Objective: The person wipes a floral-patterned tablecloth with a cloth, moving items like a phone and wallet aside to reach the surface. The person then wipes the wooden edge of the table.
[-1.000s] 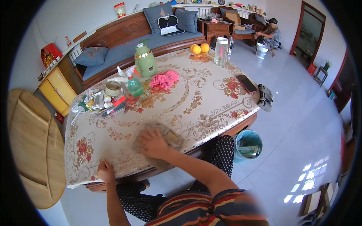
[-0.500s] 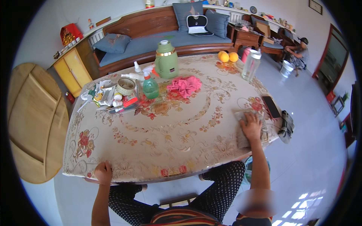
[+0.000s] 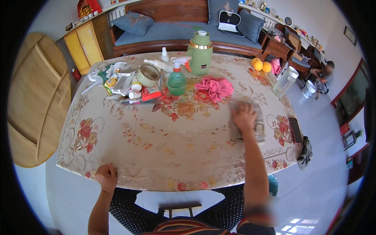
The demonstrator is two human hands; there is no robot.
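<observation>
My right hand lies flat with its fingers spread on a grey-beige cloth, pressing it to the right half of the table. Curled into a loose fist, my left hand rests at the near left edge of the table; nothing shows in it. A floral tablecloth covers the table. Beyond the grey cloth sits a crumpled pink cloth. Left of that stands a green spray bottle, with a green thermos behind it.
A cluttered tray holds a tape roll and small bottles. Oranges, a clear bottle and a phone line the right side. A person sits by a white bucket at the far right.
My right hand has slid the grey cloth from the near right edge, away from me and leftward toward the pink cloth. My left fist stays at the near left edge. The view has shifted.
</observation>
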